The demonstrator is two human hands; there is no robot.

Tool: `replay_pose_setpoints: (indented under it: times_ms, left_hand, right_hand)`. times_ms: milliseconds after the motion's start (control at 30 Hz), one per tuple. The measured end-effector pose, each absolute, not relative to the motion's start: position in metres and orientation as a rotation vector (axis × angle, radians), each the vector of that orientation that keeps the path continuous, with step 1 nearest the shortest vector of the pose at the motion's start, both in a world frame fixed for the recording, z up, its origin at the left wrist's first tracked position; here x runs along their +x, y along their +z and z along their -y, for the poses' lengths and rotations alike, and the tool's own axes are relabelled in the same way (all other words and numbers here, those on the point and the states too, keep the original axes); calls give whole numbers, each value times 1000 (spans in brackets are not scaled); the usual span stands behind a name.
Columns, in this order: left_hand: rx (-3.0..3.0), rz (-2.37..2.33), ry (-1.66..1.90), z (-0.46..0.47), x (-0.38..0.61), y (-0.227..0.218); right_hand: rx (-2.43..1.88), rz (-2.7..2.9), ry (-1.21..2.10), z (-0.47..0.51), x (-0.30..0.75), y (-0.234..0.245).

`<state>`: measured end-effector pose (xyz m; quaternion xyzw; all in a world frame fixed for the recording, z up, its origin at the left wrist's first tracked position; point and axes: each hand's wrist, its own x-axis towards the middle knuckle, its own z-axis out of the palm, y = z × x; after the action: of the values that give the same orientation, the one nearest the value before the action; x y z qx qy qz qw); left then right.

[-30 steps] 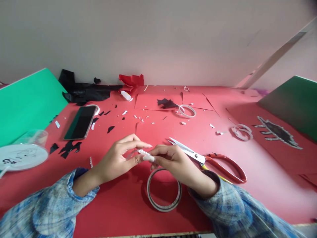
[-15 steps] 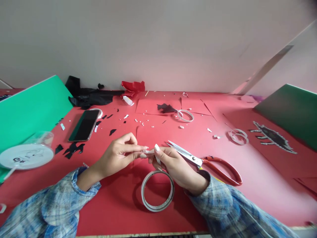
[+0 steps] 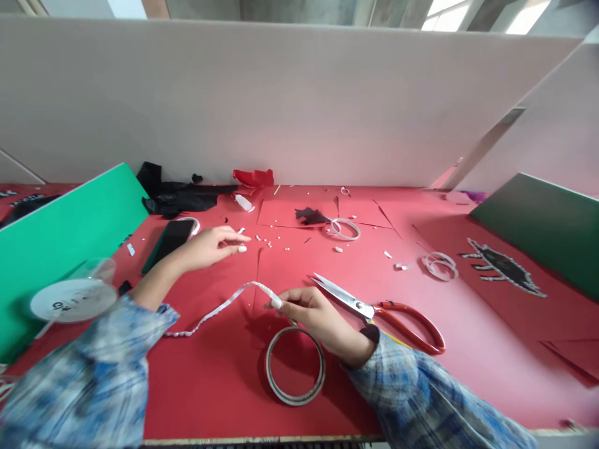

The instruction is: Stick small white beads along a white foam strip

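Observation:
My right hand pinches one end of a thin, crinkled white tape strip between thumb and fingers. From there the strip droops in a curve to the lower left, passing behind my left sleeve. Just below my right hand is a roll of tape, its ring facing me. My left hand is stretched out with thumb and fingers slightly apart and nothing visible between them. Small white beads lie scattered just beyond its fingertips.
Red-handled scissors lie right of my right hand. A phone is partly behind my left arm, near a plastic cup with a white lid. Tape rings, black scraps and a glue bottle lie farther back. Green boards stand at both sides.
My left hand has let go of the strip and moved up and left toward the beads. My right hand keeps its pinch, the strip now hanging out to the left. The view has tilted up.

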<state>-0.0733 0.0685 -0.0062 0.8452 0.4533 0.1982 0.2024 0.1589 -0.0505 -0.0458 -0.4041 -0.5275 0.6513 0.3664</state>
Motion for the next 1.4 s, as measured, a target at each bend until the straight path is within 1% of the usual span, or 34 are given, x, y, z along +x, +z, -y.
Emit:
replay_pose_setpoints:
  times_ms: [133,233,400,767,933,1067,1200,1267,1400]
  left_hand:
    - [2405,-1333,761,-117,-61,-41]
    - [2406,-1349,857,-131,-50,-64]
    - [2441,-1349,888,-137,-48,-77]
    - [2608,-1282,816,-139,-38,-76]
    - [2574,-1285,813,-136,-37,-77]
    - [2467,-1338,901,-128,-38,-65]
    - [2396,-1272,980,-84,-37,-38]
    - [2436,-1039,1002,-48,-37,-27]
    - [2623,-908,1088,15,-35,-24]
  right_hand:
    - [-1052,1463,1649,54,156,-45]
    - [-1048,1519,1638,54,156,-45]
    - [-1050,1542,1607,53,157,-46]
    - [-1135,1509,1637,50,158,-42]
    - [-1128,1523,1618,51,158,-43]
    - [-1123,1512,1584,50,158,-44]
    - [-1088,1461,1550,48,157,-46]
    - [-1088,1444,1535,48,157,-46]
    - [-1063,1419,1533,51,158,-44]
